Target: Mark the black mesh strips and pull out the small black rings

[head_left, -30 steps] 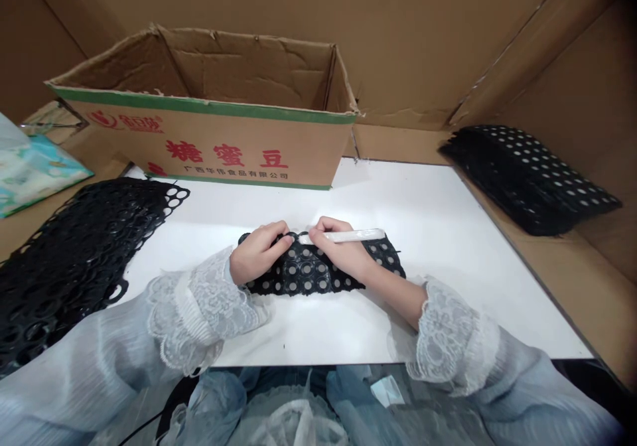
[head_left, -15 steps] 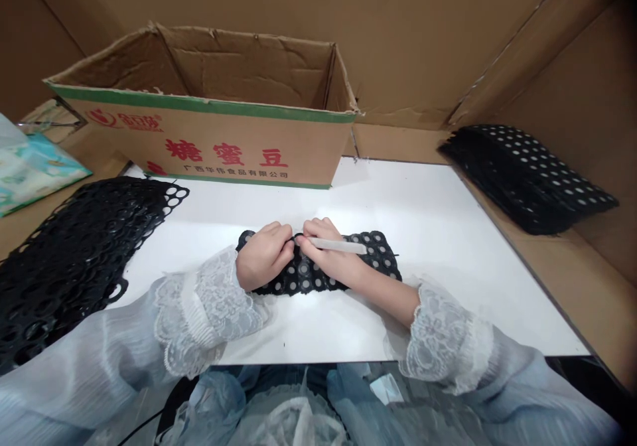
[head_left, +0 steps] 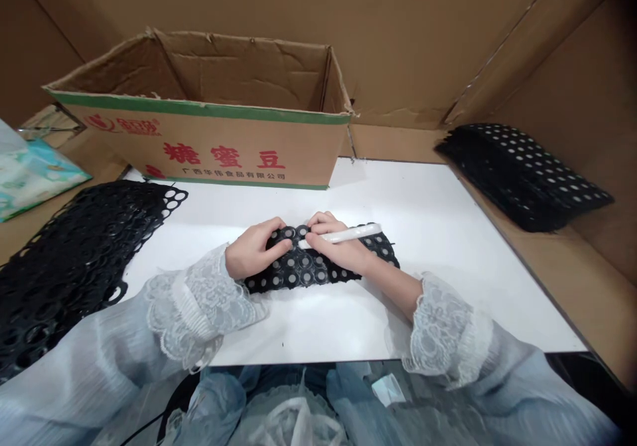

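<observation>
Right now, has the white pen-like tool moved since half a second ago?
Yes; judged against the cardboard box, the rear end of the white pen-like tool has swung rightward and toward the far side.

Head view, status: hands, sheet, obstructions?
Left hand on black dotted sheet, left end. Right hand holding white pen-like tool. Right forearm hides part of sheet.
</observation>
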A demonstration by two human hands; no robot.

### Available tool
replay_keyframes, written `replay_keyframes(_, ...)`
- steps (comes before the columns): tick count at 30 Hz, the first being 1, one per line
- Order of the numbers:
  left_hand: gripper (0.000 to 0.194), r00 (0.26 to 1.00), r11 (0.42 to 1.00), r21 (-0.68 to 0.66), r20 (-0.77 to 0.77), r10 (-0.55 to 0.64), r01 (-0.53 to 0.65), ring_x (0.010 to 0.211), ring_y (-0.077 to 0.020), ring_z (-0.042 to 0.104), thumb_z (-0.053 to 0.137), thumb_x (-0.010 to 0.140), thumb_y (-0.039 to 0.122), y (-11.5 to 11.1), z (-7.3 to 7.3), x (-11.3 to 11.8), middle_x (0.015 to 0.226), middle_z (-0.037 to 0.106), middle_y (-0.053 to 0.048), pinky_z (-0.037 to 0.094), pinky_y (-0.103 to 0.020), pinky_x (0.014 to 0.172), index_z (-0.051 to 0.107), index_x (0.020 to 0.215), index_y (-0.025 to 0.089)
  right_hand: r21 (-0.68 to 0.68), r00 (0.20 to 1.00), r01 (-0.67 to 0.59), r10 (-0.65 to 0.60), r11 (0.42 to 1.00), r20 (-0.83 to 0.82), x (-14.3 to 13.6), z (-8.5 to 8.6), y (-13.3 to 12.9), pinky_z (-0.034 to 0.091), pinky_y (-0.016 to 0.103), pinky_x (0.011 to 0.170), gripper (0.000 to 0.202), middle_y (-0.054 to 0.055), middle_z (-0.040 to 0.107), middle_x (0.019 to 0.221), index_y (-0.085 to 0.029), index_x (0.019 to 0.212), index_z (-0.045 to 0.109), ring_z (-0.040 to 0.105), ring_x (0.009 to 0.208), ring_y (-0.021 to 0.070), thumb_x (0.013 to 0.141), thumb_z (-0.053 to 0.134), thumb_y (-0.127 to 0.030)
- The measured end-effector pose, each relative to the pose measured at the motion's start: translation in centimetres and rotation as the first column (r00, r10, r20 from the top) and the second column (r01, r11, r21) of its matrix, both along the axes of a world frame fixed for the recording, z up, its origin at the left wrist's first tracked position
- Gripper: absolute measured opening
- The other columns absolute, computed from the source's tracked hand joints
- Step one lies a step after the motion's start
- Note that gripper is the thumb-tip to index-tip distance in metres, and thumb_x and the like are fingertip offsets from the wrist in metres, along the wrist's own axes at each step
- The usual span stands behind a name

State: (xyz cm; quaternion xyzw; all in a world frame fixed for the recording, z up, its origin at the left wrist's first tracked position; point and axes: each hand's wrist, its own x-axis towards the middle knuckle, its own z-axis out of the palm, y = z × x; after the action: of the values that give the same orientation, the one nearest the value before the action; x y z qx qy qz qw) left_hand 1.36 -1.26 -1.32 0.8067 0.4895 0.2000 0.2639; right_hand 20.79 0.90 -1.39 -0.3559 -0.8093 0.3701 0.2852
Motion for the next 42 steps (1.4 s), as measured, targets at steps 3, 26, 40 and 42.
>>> replay_keyframes(3,0.019,0.997,0.999,0.01,-0.061,-0.051,0.051,0.066,-0.0152,0.048,0.043,0.077,0.034,0.3,0.0,-0.1,0.07,0.053,-0.001,0.038,-0.027,0.064,0.05,0.075,0.016,0.061,1.0,0.005,-0.006,0.998,0.009,-0.3,-0.2,-0.3,0.036,0.034,0.08,0.029,0.002,0.049,0.077,-0.018,0.051,0.045,0.043,0.082,0.0149,0.08,0.045,-0.023)
replay_keyframes(26,0.023,0.991,0.998,0.068,-0.132,-0.007,0.016,0.069,-0.0181,0.046,0.037,0.082,0.035,-0.2,0.0,0.2,0.068,0.048,-0.003,0.036,-0.03,0.066,0.042,0.069,0.018,0.198,0.98,0.136,-0.161,0.971,0.113,-1.0,-0.9,-0.6,0.033,0.032,0.076,0.028,0.002,0.049,0.076,-0.017,0.052,0.044,0.04,0.081,0.0158,0.079,0.045,-0.022)
replay_keyframes(40,0.023,0.953,0.986,0.011,-0.259,-0.159,0.167,0.079,-0.0184,0.047,0.05,0.072,0.037,0.2,0.7,-0.4,0.073,0.051,-0.002,0.034,-0.033,0.076,0.044,0.069,0.016,0.214,0.983,-0.056,0.017,0.975,0.182,-0.3,-0.1,-1.2,0.031,0.036,0.084,0.023,0.005,0.043,0.09,-0.017,0.052,0.057,0.036,0.09,0.0184,0.072,0.057,-0.029)
replay_keyframes(42,0.024,0.951,0.987,-0.011,-0.267,-0.158,0.161,0.081,-0.019,0.047,0.052,0.07,0.039,0.1,0.8,-0.2,0.074,0.052,-0.001,0.033,-0.035,0.077,0.045,0.069,0.016,0.212,0.983,-0.05,0.01,0.976,0.186,-0.3,-0.2,-1.2,0.031,0.036,0.083,0.022,0.005,0.042,0.09,-0.017,0.053,0.057,0.036,0.09,0.0187,0.071,0.058,-0.029)
